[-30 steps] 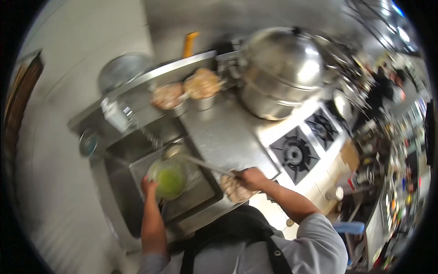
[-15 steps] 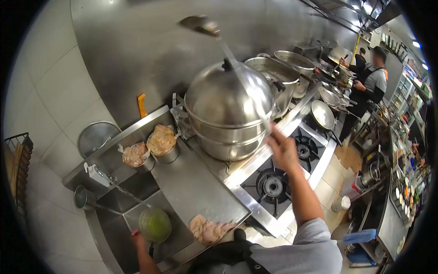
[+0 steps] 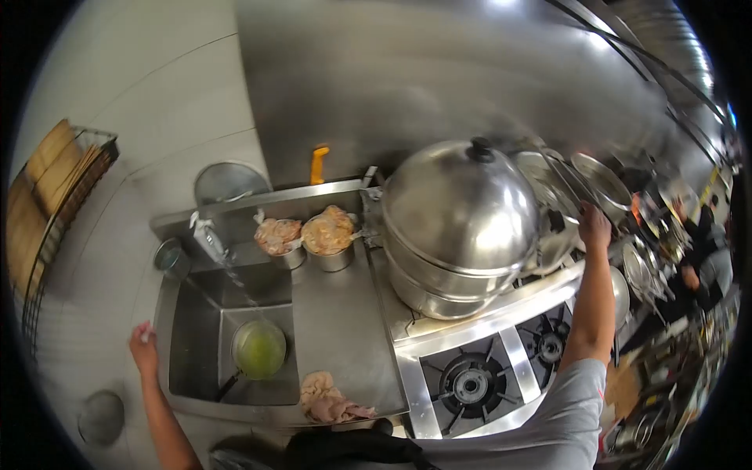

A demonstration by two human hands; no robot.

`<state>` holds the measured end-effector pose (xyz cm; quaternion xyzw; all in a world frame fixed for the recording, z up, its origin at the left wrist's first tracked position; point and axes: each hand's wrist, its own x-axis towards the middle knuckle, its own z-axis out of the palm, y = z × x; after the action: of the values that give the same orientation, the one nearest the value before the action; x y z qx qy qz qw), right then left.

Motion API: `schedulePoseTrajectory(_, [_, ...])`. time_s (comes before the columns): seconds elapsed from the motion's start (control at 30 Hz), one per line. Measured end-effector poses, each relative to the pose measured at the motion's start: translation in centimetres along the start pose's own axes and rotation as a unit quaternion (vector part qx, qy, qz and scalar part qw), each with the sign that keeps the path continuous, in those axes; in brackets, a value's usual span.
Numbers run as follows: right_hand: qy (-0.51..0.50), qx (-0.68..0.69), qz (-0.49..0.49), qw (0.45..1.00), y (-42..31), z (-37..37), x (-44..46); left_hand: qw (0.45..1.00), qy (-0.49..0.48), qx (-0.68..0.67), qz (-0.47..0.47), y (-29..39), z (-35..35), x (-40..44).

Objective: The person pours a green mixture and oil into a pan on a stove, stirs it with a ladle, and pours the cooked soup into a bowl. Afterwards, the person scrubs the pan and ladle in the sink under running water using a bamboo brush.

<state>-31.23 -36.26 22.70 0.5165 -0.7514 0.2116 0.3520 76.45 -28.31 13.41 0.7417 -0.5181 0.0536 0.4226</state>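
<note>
My right hand (image 3: 595, 227) reaches over the stove, closed around the handle of a ladle (image 3: 576, 178) at the rim of an open pot (image 3: 539, 166). The ladle's bowl cannot be made out. Nearer me stands a large steamer pot (image 3: 439, 291) under a domed lid (image 3: 462, 204). My left hand (image 3: 143, 348) hangs left of the sink (image 3: 196, 329), holding nothing, its fingers loosely bent and apart. In the sink sits a pan with a dark handle (image 3: 260, 350), holding greenish liquid, as tap water (image 3: 239, 282) runs.
Two metal containers of bagged raw meat (image 3: 327, 235) stand behind the counter (image 3: 337, 313). A pale piece of raw meat (image 3: 329, 398) lies at its front edge. Gas burners (image 3: 470, 384) are at front right. A co-worker (image 3: 713, 270) stands far right.
My right hand has lowered the ladle from above the domed lid to the pot behind it. My left hand has let go of the pan and moved left. The view has shifted.
</note>
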Motion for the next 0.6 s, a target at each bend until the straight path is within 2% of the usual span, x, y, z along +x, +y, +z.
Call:
schedulePoseTrajectory(0.03, [-0.045, -0.035, 0.032, 0.998, 0.4, 0.6, 0.5, 0.997, 0.027, 0.068, 0.021, 3.1, -2.2, 0.4])
schedulePoseTrajectory(0.07, [-0.098, -0.087, 0.056, 0.99, 1.4, 2.0, 1.2, 0.999, 0.037, 0.002, -0.009, 5.9, -3.9, 0.4])
schedulePoseTrajectory(0.1, [-0.145, -0.082, 0.04, 0.985, 0.2, 0.6, 1.7, 0.998, 0.051, 0.02, 0.031, 6.6, -5.5, 0.9])
schedulePoseTrajectory(0.13, [-0.139, -0.163, -0.008, 0.977, 3.1, 4.5, 1.8, 0.994, 0.06, -0.022, 0.088, 8.3, -6.6, 1.3])
schedulePoseTrajectory(0.17, [-0.099, -0.111, -0.005, 0.989, 6.6, 8.7, 1.2, 0.996, 0.066, -0.043, 0.028, 12.2, -7.8, 1.1])
schedulePoseTrajectory(0.2, [-0.06, -0.057, -0.007, 0.997, 9.9, 12.7, 0.7, 0.995, 0.085, -0.031, 0.04, 15.1, -8.8, 1.2])
schedulePoseTrajectory(0.23, [-0.084, 0.034, 0.008, 0.996, 9.1, 11.6, 0.2, 0.991, 0.097, -0.015, 0.095, 18.4, -9.4, 1.7])
schedulePoseTrajectory(0.27, [-0.113, 0.041, 0.054, 0.991, 13.0, 17.4, -0.1, 0.979, 0.105, -0.002, 0.174, 19.4, -9.9, 2.9])
schedulePoseTrajectory(0.3, [-0.101, -0.142, -0.014, 0.985, 11.6, 16.3, -0.6, 0.974, 0.116, 0.006, 0.196, 20.5, -10.7, 3.7])
schedulePoseTrajectory(0.33, [-0.185, -0.093, -0.007, 0.978, 8.7, 12.6, -0.3, 0.959, 0.152, 0.042, 0.234, 21.4, -11.8, 4.3])
schedulePoseTrajectory(0.4, [-0.035, 0.02, -0.041, 0.998, 17.0, 23.5, 0.3, 0.92, 0.208, 0.132, 0.304, 22.8, -14.5, 6.2])
schedulePoseTrajectory(0.43, [-0.09, -0.047, 0.021, 0.995, 13.5, 18.8, 0.1, 0.895, 0.232, 0.188, 0.331, 23.2, -16.0, 7.4])
schedulePoseTrajectory(0.47, [-0.153, -0.121, 0.075, 0.978, 9.7, 13.8, 0.0, 0.898, 0.258, 0.187, 0.303, 23.0, -17.3, 9.0])
schedulePoseTrajectory(0.5, [-0.164, -0.08, 0.081, 0.98, 5.6, 8.0, -0.8, 0.9, 0.284, 0.183, 0.276, 22.9, -18.6, 10.6])
schedulePoseTrajectory(0.53, [-0.084, -0.003, 0.053, 0.995, 5.7, 8.0, -1.0, 0.916, 0.271, 0.187, 0.227, 22.7, -19.8, 12.2])
schedulePoseTrajectory(0.6, [0.073, 0.148, -0.004, 0.986, 5.1, 7.0, -2.7, 0.943, 0.238, 0.195, 0.128, 22.6, -21.7, 15.3])
